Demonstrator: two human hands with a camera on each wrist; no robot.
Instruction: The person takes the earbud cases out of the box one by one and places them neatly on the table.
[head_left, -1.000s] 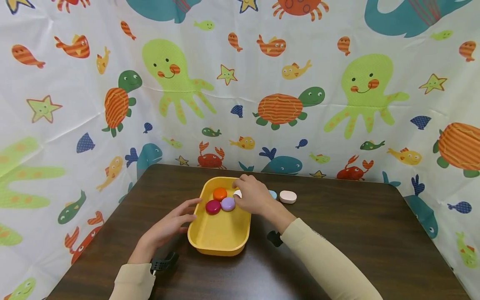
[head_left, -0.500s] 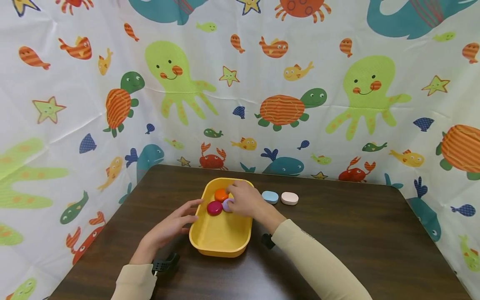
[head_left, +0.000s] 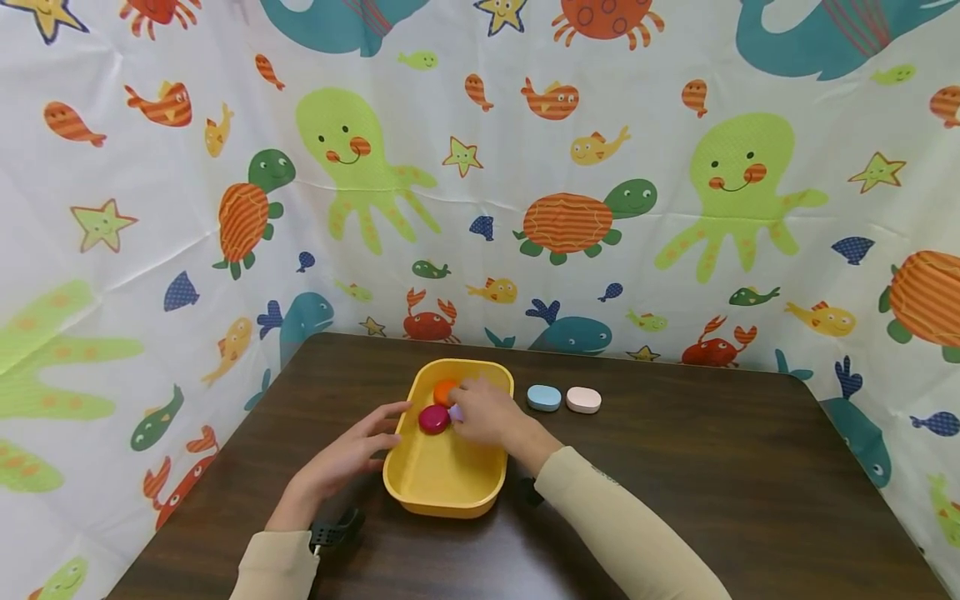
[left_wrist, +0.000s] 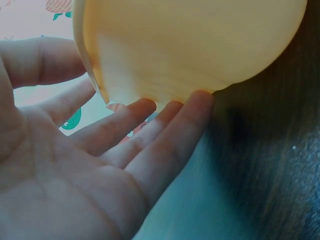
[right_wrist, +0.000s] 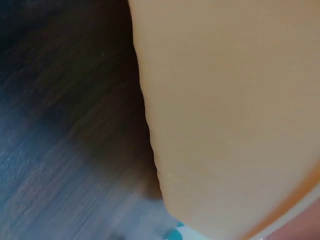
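Note:
A yellow rectangular tray (head_left: 442, 505) with rounded corners stands on the dark table. In it lie an orange disc (head_left: 444, 392), a magenta disc (head_left: 434, 420) and a lavender disc (head_left: 454, 413), all smooth and rounded. My right hand (head_left: 487, 412) reaches in over the tray's right rim, fingers curled, with the lavender disc showing between its fingertips and thumb. The palm side of this hand is hidden. My left hand (head_left: 352, 448) rests its loosely extended fingers along the tray's left side; in the left wrist view its fingertips (left_wrist: 201, 100) touch the outer wall.
Right of the tray, a light blue rounded oblong piece (head_left: 543, 398) and a pale pink one (head_left: 583, 400) sit side by side on the table (head_left: 675, 467). A curtain (head_left: 480, 179) printed with sea animals hangs behind and at the left.
My right hand has moved left and down inside the tray, from a white piece near the right rim to the lavender disc. The blue piece has come into full view. The left hand stays.

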